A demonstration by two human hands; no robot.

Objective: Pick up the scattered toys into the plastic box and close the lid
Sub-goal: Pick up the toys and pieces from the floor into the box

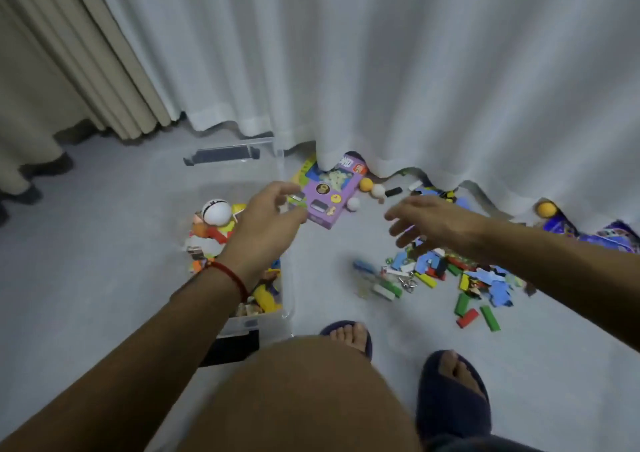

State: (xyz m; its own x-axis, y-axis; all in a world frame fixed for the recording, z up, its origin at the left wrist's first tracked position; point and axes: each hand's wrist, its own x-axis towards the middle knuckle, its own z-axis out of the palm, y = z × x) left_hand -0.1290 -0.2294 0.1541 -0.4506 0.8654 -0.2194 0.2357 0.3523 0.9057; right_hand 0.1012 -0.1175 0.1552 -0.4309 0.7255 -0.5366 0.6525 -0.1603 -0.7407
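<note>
1. Bare knee (304, 396) fills the bottom, round and smooth, with two feet in dark soft slippers (450, 399) beside it.
2. White curtain (381, 53) hangs in long soft folds down to the grey floor (86, 243).
3. See-through plastic box (282, 309) stands on the floor at the left, with bright toys and a white ball (216, 211) inside.
4. Flat purple box (329, 195) lies just right of it.
5. Little colourful blocks (464, 304) are scattered on the floor at the right.
6. Left hand (266, 223) reaches over the plastic box, fingers curled round small blurry pieces.
7. Right hand (433, 223) hovers above the blocks, fingers spread, holding nothing.
</note>
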